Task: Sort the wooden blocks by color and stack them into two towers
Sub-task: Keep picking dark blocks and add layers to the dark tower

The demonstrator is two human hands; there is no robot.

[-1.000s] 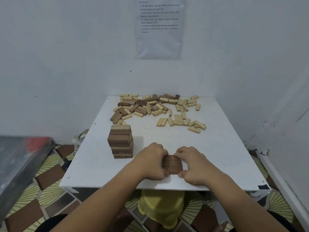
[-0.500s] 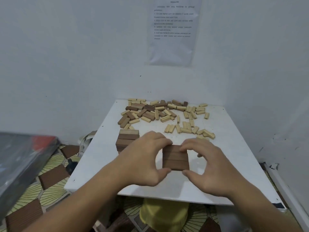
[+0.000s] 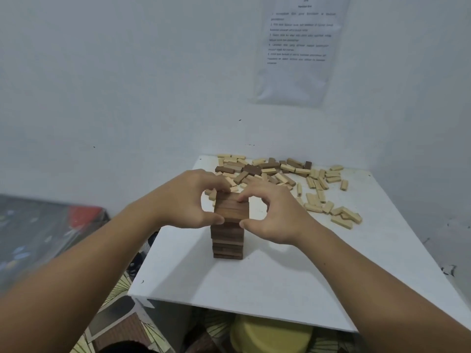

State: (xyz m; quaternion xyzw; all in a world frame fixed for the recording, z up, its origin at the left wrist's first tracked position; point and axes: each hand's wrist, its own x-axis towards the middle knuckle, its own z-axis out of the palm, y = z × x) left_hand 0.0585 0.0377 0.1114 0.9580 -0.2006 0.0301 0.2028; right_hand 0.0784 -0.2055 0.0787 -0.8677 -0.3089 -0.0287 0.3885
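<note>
Left hand (image 3: 188, 200), right hand (image 3: 275, 212): bare, nails short where visible. Left forearm (image 3: 89, 263), right forearm (image 3: 369, 276): bare along whole visible length. Small dark speck on right forearm near wrist. Dark shape at bottom frame edge under left forearm, perhaps clothing; cannot tell.

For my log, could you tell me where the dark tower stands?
Head view: the dark tower stands left of centre on the table, top held by left hand and right hand, loose blocks behind.

The dark-brown tower (image 3: 227, 242) stood upright, near and left. A flat layer of dark blocks (image 3: 232, 209) was at its top, pinched between the left hand (image 3: 187, 200) and the right hand (image 3: 276, 215). Loose light and dark blocks (image 3: 280, 174) lay scattered far right.
</note>
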